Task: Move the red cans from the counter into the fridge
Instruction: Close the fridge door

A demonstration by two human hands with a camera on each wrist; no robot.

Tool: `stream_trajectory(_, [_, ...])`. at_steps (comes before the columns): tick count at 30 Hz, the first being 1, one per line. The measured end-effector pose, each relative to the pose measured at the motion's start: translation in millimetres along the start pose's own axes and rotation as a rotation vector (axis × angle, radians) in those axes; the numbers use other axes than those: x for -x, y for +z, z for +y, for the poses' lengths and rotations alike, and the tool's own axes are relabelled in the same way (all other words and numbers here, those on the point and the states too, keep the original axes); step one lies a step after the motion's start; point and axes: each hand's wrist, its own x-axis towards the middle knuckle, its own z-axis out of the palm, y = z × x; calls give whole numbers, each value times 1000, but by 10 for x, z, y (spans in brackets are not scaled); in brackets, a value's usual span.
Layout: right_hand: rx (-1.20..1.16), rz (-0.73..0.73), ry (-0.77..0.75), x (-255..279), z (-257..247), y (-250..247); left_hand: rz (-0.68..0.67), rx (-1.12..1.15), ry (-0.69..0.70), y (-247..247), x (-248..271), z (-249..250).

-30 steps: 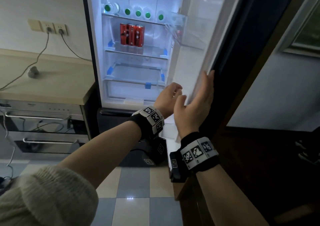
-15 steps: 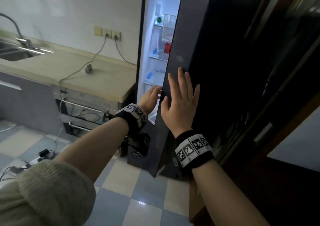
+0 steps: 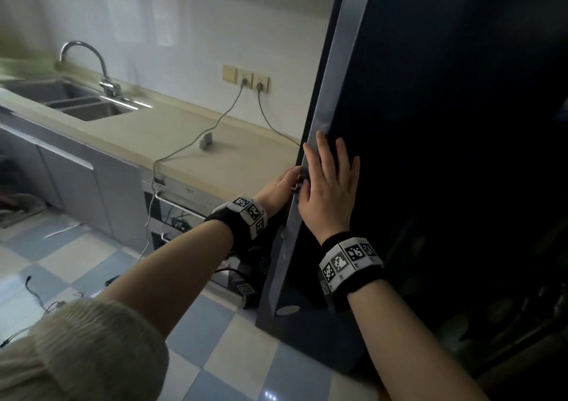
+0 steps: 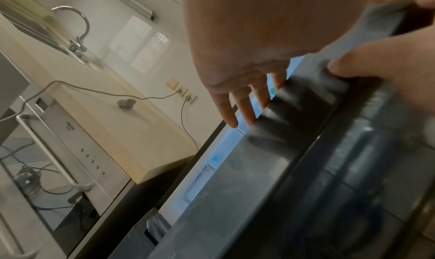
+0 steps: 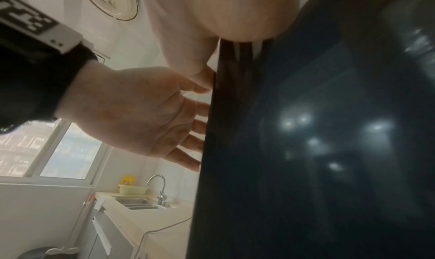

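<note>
Your right hand (image 3: 330, 187) lay flat on the dark front of the fridge door (image 3: 445, 142), fingers straight and slightly spread, palm pressed near the door's pale edge. Your left hand (image 3: 278, 187) reached past that edge with its fingers (image 4: 237, 106) straight and apart, their tips at the door's inner side; it held nothing. From the left wrist view a narrow strip of lit fridge interior (image 4: 226, 147) showed between the door and the cabinet, so the door stood almost shut. The red cans could not be seen in any view, neither on the counter nor through the gap.

Both wrists carried black bands with white blocks printed in black-and-white square codes (image 3: 349, 254). No brand or lettering could be read; a small mark on the built-in appliance (image 4: 70, 127) below the counter was too blurred.

The beige counter (image 3: 184, 142) ran left of the fridge, with a small grey adapter (image 3: 205, 140) on a cable lying on it, two plugs in the wall sockets (image 3: 252, 82), a steel sink (image 3: 76, 100) and a curved tap (image 3: 101, 65). The floor (image 3: 215, 354) was blue and white checked tile. A yellow container (image 5: 128, 181) and a pale tub (image 5: 133, 189) stood beside the sink, under a window (image 5: 47, 151).
</note>
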Motion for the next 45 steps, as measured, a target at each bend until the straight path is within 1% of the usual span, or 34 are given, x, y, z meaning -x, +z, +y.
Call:
stream_trajectory(4, [31, -28, 26, -282, 22, 492, -17, -23, -56, -270, -516, -98])
stream_trajectory(9, [39, -43, 49, -628, 82, 1051, -17, -2, -121, -482, -1030, -139])
stream_trajectory(13, [34, -24, 70, -860, 171, 1455, -36, 40, -90, -570, -1397, -206])
stream_trajectory(19, [38, 29, 114, -1196, 319, 1989, 9, -143, -2, -707, -1993, -365])
stream_trajectory(23, [34, 49, 127, -1354, 456, 2281, 36, -87, 14, -775, -2331, -370])
stream_trajectory(26, [42, 53, 109, -1414, 547, 2440, 36, -202, 44, -836, -2590, -396])
stream_trajectory(31, [38, 44, 126, -1527, 664, 2597, 72, -258, 62, -853, -2883, -489])
stream_trajectory(34, [72, 55, 144, -1541, 657, 2657, 67, -240, 60, -897, -2951, -544])
stream_trajectory(37, [78, 70, 172, -1541, 625, 2698, 51, -266, 26, -1021, -2998, -630])
stream_trajectory(42, [-29, 77, 202, -1601, 475, 2719, 83, -223, -13, -1309, -3029, -702])
stream_trajectory(45, [-83, 72, 196, -1700, 341, 2731, 87, -208, 1, -1517, -3056, -670])
